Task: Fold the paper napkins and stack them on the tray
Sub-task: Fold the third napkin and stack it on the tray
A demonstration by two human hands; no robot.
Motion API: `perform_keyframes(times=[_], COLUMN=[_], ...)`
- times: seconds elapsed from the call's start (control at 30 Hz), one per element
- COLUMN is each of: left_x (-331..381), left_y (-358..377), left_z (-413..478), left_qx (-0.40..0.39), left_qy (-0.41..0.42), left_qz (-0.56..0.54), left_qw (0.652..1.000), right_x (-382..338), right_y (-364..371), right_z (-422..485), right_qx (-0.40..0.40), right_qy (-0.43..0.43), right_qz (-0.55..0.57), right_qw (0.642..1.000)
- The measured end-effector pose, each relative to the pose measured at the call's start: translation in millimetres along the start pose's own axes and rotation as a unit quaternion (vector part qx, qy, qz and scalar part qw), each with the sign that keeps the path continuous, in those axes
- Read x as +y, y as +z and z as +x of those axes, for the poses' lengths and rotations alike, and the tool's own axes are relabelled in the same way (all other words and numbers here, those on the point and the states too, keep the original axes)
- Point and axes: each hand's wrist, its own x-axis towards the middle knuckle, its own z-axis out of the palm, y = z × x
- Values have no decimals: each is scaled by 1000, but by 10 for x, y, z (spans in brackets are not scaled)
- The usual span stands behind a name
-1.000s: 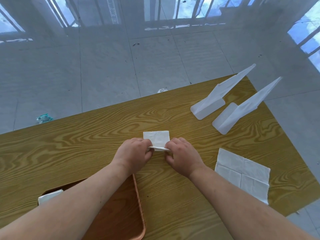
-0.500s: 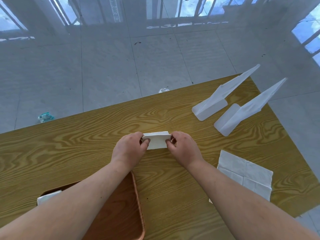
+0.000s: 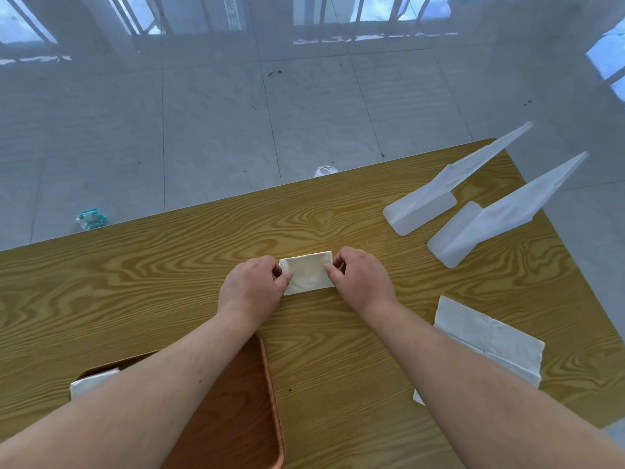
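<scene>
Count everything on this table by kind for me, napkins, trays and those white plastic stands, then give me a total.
Tray: 1
Paper napkins: 3 (folded napkin pinched by left hand and right hand; unfolded napkin; partly hidden napkin)
White plastic stands: 2 (left stand, right stand)
Total: 6

Both bare forearms reach forward, knuckles up. The left hand (image 3: 252,288) pinches one short edge of the folded napkin (image 3: 309,273) between thumb and curled fingers; the right hand (image 3: 360,282) pinches the opposite edge likewise.
</scene>
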Motion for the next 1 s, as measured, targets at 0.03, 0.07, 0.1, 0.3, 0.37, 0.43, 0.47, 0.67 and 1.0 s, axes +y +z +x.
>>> perform_keyframes(times=[0.03,0.07,0.1,0.3,0.37,0.43,0.47,0.67,1.0], left_x=[0,-1,-3,-9,-2,1,0,64,149], left_y=[-2,-6,-10,-18,-9,12,18,28,-19], left_z=[0,-1,-2,-53,-74,-84,-87,-90,-227], left_qx=[1,3,7,52,28,8,8,55,89], left_qy=[3,5,9,177,226,241,243,273,177], left_qz=[1,1,0,64,115,158,172,218,110], left_qw=[1000,1000,1000,981,967,958,955,935,974], right_x=[-3,-6,-11,-40,-48,-48,-47,-32,-347], right_y=[4,6,5,16,21,18,21,51,165], right_z=[7,10,9,-18,-30,-55,-74,-270,-332], right_qx=[4,9,11,10,8,11,16,15,-69], right_qy=[2,4,5,-8,-10,-12,-17,-7,215], right_qz=[-7,-13,-19,-43,-42,-40,-37,-40,360], right_qw=[1000,1000,1000,999,999,999,999,999,905])
